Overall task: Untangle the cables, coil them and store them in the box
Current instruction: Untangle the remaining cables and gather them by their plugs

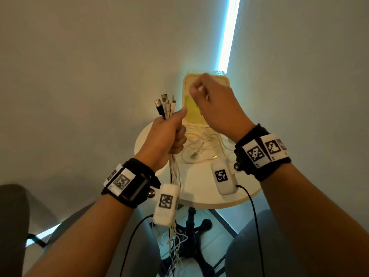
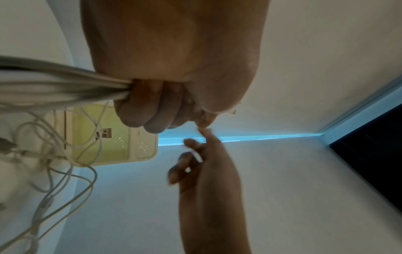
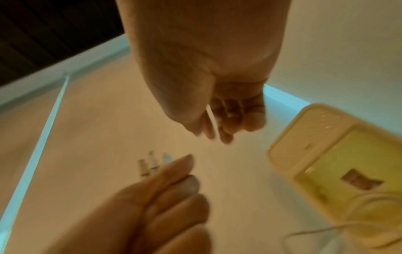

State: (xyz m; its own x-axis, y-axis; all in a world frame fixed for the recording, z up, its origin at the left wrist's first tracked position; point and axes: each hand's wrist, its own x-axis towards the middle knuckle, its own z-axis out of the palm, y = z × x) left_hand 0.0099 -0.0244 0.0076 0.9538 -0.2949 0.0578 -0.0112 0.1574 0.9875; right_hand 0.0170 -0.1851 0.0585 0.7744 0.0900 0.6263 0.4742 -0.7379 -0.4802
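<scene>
Left hand (image 1: 166, 136): our grip closed round a bundle of cables (image 1: 164, 105), plugs pointing up, tails hanging below the desk edge.
Desk (image 1: 199, 182): loose cables (image 1: 201, 148) lay tangled on it.
Box (image 1: 188, 96): it sat open at the desk's far side.
Right hand (image 1: 215, 108): we pinched one thin white cable (image 3: 211, 118), raised above the box.

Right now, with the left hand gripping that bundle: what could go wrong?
1. The cable bundle hangs from the left hand past the table edge with its tails still knotted; pulling may tighten them.
2. Loose cables lie tangled beside the box; lifting one could drag others off.
3. The right hand seems to pinch one thin cable, blurred, so it may slip.
</scene>
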